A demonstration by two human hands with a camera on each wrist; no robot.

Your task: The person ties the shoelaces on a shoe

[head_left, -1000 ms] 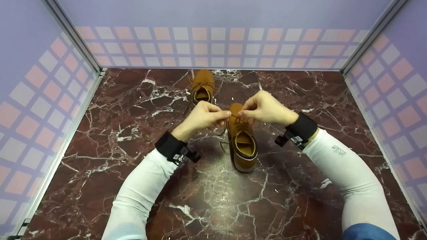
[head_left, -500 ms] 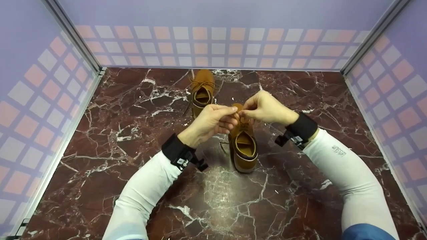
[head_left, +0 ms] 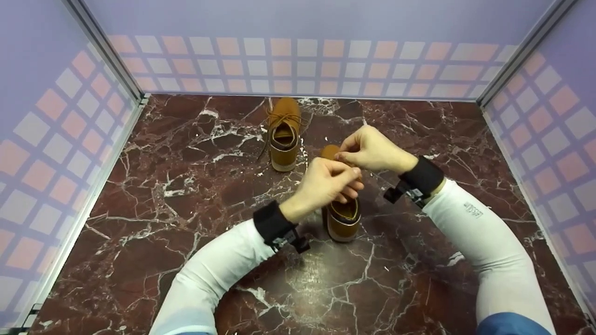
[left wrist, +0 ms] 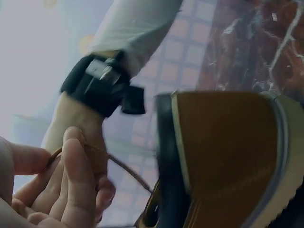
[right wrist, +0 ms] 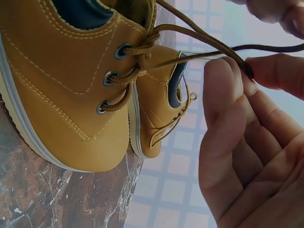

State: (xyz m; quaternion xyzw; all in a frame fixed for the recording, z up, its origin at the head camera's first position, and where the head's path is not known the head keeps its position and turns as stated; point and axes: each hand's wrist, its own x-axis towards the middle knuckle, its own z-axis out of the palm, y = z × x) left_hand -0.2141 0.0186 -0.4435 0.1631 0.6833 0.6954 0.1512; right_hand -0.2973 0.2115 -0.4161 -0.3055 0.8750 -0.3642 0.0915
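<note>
A tan lace-up shoe (head_left: 343,229) stands on the floor, toe away from me. Above its tongue my right hand (head_left: 372,150) pinches a brown shoelace (right wrist: 197,32) between thumb and fingers, the lace bent into a loop at the fingertips in the right wrist view. My left hand (head_left: 321,185) is over the shoe's opening, crossing in front of the right. Its thumb and finger pinch a stretch of shoelace (left wrist: 129,172) that runs to the shoe in the left wrist view. In the head view, the left hand hides most of the shoe's lacing.
A matching shoe (head_left: 285,156), laced with a bow, stands farther back to the left. The floor (head_left: 186,260) is dark red marble pattern. Purple panels with a checked band (head_left: 307,65) enclose the back and both sides.
My left hand has moved right and a little toward me, from left of the shoe to over its opening. My right hand has hardly moved and keeps its pinch.
</note>
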